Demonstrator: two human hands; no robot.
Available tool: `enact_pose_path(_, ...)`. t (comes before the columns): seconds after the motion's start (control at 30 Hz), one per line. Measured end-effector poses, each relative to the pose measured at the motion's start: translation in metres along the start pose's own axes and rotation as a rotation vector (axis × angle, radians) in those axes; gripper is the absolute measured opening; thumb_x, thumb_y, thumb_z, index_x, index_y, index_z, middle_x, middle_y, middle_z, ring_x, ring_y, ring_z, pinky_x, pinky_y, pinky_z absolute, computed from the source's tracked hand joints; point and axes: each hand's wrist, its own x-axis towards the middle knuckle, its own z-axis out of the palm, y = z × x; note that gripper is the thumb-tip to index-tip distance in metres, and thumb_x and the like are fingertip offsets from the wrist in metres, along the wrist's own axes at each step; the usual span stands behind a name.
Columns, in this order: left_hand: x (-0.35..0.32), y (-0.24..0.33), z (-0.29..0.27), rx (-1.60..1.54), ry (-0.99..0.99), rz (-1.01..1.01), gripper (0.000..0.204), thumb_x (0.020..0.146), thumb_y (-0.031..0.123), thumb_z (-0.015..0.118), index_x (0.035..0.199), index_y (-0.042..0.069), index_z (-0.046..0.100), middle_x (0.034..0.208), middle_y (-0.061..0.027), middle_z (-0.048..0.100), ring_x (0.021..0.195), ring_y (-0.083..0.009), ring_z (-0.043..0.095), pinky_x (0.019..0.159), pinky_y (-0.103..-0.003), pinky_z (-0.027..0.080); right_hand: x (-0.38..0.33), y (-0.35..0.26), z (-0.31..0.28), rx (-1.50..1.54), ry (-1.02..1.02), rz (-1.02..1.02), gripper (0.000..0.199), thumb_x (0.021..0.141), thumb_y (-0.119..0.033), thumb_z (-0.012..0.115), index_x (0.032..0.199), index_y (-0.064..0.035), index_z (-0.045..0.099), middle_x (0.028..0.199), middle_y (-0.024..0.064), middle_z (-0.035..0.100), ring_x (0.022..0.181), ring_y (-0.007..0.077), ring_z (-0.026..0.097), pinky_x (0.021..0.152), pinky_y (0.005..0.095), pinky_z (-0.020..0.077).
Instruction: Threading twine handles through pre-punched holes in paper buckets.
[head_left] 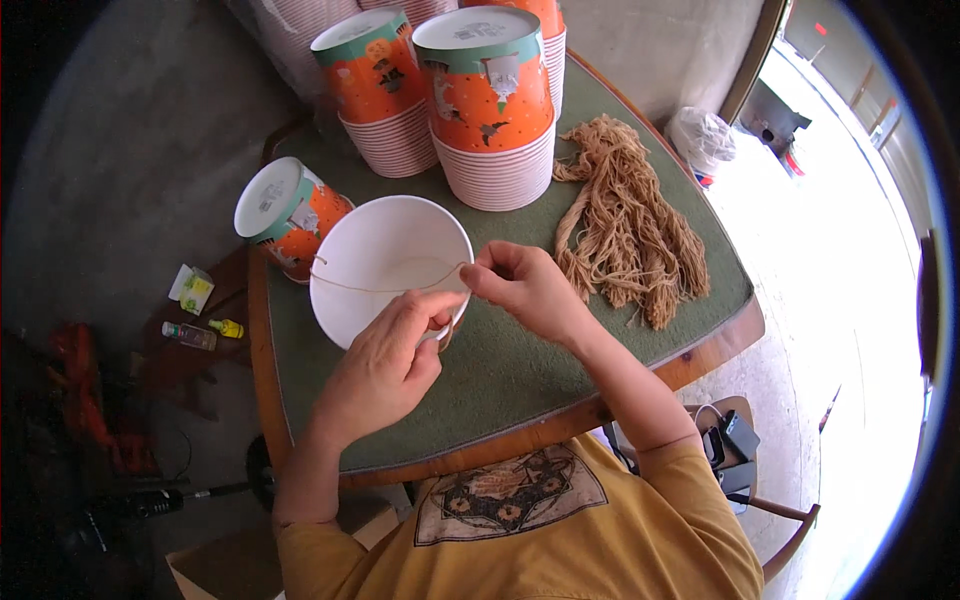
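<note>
A white-lined paper bucket (pixel 350 235) stands mouth up near the left of the table. A thin tan cord (pixel 375 290) enters through its left wall and crosses the opening to the right rim. There my right hand (pixel 525 290) is closed, pinching the cord between thumb and fingertips. My left hand (pixel 385 365) is closed over the near right rim, its index finger reaching toward the right fingertips. A bit of brown cord seems to show below those fingers; the exact contact is hidden. Right of my hands lies a thick bundle of tan cord (pixel 635 230).
Upside-down stacks of orange and teal paper buckets (pixel 490 110) rise at the back. One bucket (pixel 290 215) leans at the left edge of the green-covered table (pixel 540 395). Small bottles (pixel 190 335) sit left, below table level. A chair with dark devices (pixel 735 440) stands right.
</note>
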Motion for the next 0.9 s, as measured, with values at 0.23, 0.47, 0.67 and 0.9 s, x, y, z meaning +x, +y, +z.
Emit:
enact_pose_path(0.23, -0.001, 0.02, 0.02, 0.532, -0.006, 0.289, 0.048, 0.078, 0.002, 0.061, 0.126, 0.006, 0.055, 0.101, -0.0087, 0.054, 0.092, -0.0255, 0.058, 0.083, -0.037, 0.05, -0.027, 0.008, -0.014, 0.129, -0.079, 0.111, 0.035, 0.095, -0.033, 0.058, 0.082, -0.0003, 0.06, 0.067, -0.0002, 0.055, 0.063, 0.0078, 0.049, 0.058, 0.0265, 0.042)
enact_pose_path(0.47, -0.006, 0.015, 0.059, 0.878, 0.128, 0.582, 0.024, 0.082, 0.012, 0.061, 0.104, 0.006, 0.067, 0.083, -0.0026, 0.057, 0.077, -0.0151, 0.056, 0.069, -0.025, 0.047, -0.064, 0.023, -0.02, 0.168, -0.043, 0.12, 0.031, 0.098, -0.028, 0.054, 0.089, 0.0017, 0.059, 0.073, 0.0011, 0.056, 0.069, 0.0083, 0.05, 0.063, 0.0276, 0.0437)
enact_pose_path(0.67, -0.019, 0.007, 0.099, 0.964, 0.1, 0.635, 0.026, 0.082, 0.014, 0.062, 0.105, 0.003, 0.067, 0.085, -0.0057, 0.06, 0.079, -0.0161, 0.058, 0.064, -0.027, 0.044, -0.097, 0.038, -0.027, -0.189, -0.026, 0.211, 0.028, 0.098, -0.027, 0.057, 0.091, -0.0004, 0.064, 0.07, 0.0044, 0.062, 0.061, 0.0113, 0.057, 0.058, 0.0271, 0.047)
enact_pose_path(0.9, -0.015, -0.035, 0.137, 0.288, 0.206, 0.27, 0.019, 0.084, 0.005, 0.064, 0.102, 0.001, 0.063, 0.112, -0.011, 0.06, 0.097, -0.0289, 0.061, 0.08, -0.038, 0.052, -0.101, 0.069, -0.017, -0.402, 0.123, 0.056, 0.024, 0.089, -0.026, 0.064, 0.088, -0.0017, 0.066, 0.079, 0.019, 0.065, 0.074, 0.0388, 0.064, 0.067, 0.0444, 0.052)
